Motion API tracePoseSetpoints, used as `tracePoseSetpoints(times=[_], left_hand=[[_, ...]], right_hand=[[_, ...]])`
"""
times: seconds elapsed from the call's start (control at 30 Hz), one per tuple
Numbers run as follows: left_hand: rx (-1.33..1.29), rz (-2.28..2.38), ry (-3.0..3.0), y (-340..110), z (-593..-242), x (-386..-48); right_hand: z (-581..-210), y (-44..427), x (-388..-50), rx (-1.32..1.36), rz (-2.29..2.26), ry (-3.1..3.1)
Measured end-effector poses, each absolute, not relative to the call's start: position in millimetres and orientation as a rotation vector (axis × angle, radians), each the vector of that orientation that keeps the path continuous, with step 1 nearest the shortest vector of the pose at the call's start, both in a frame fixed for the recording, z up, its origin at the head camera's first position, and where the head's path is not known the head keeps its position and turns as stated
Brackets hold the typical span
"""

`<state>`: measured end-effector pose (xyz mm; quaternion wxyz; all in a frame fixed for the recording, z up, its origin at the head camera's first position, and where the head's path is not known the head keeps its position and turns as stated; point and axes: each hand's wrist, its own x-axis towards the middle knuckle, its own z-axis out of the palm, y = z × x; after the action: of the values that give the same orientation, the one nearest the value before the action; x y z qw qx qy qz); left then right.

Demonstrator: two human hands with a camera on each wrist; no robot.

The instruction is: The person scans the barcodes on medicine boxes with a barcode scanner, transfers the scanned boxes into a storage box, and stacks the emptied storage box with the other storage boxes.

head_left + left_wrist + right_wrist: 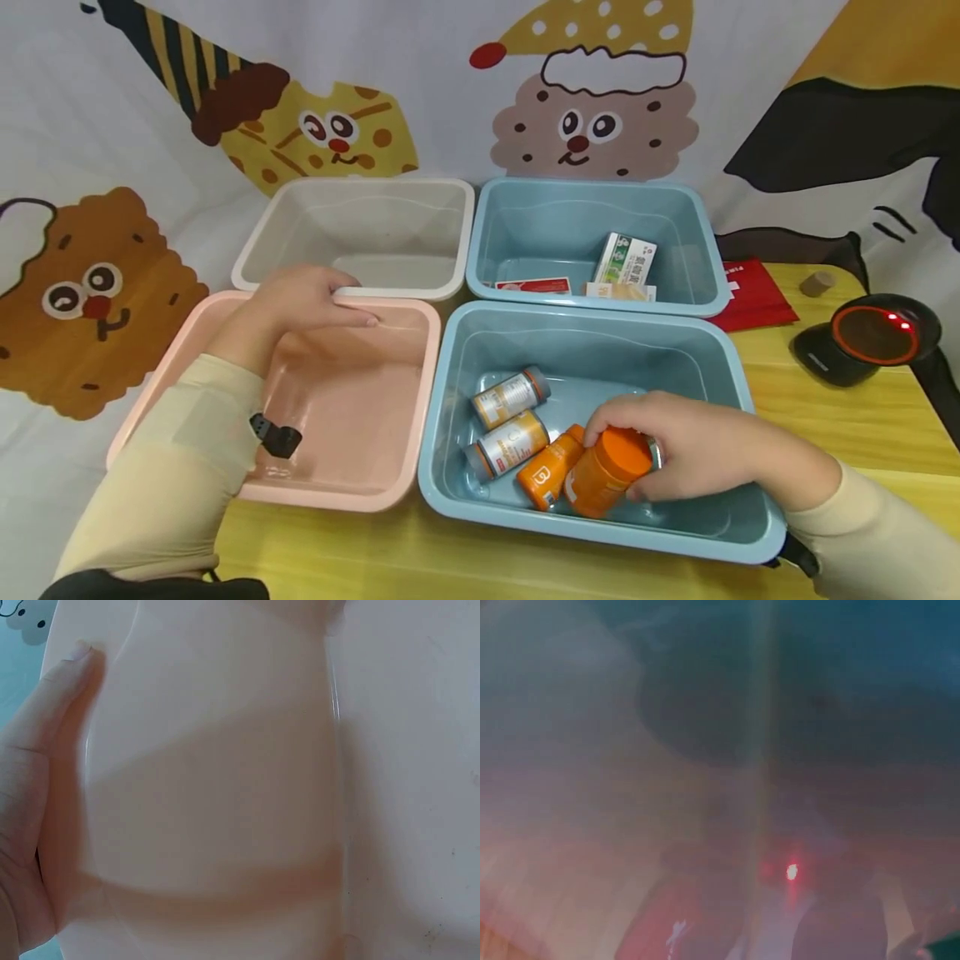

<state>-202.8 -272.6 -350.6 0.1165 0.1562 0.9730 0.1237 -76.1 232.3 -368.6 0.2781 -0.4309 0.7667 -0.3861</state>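
In the head view, my right hand (693, 442) grips an orange jar (611, 467) by its lid end, low inside the front blue bin (600, 537). Left of the jar lie a smaller orange bottle (550, 471) and two grey-capped bottles (512, 398) with yellow-and-white labels. My left hand (311, 298) rests at the back rim of the pink bin (352, 500), against the grey bin's front edge. From the left wrist, its straight thumb (45, 720) shows along the pink wall. The right wrist view is blurred, and no hand can be made out there.
Behind stand the grey bin (352, 187) and another blue bin (592, 190), the latter holding several medicine boxes (628, 258). A black scanner (862, 337) with red lights, a red pouch (757, 296) and a small brown cylinder (817, 283) occupy the right side of the wooden table (847, 417).
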Motion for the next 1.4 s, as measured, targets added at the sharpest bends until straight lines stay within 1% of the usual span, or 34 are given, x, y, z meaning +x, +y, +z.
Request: tracePoseSetpoints(times=[0.27,0.47,0.63,0.93,1.17,1.3,1.4], left_hand=[[0.443,0.388,2.841,-272,-352,-202],[0.446,0.389,2.841,-271,-351,-203],[0.44,0.418,2.834,-271,-350,-203],[0.45,0.407,2.845,-271,-351,-203],[0.454,0.407,2.846,-274,-353,-203],[0.469,0.397,2.852,-274,-354,-204],[0.473,0.396,2.853,-274,-354,-204]], right_hand=[[-364,237,-81,-1.226,-1.419,2.015],[-365,241,-88,-1.386,-1.771,1.764],[-365,241,-91,-1.486,-1.86,1.665],[-358,254,-81,-1.454,-1.84,1.909],[-341,270,-72,-1.427,-1.986,2.059],[-332,289,-67,-1.324,-1.989,2.243],[-322,303,-61,-1.171,-1.779,2.604]])
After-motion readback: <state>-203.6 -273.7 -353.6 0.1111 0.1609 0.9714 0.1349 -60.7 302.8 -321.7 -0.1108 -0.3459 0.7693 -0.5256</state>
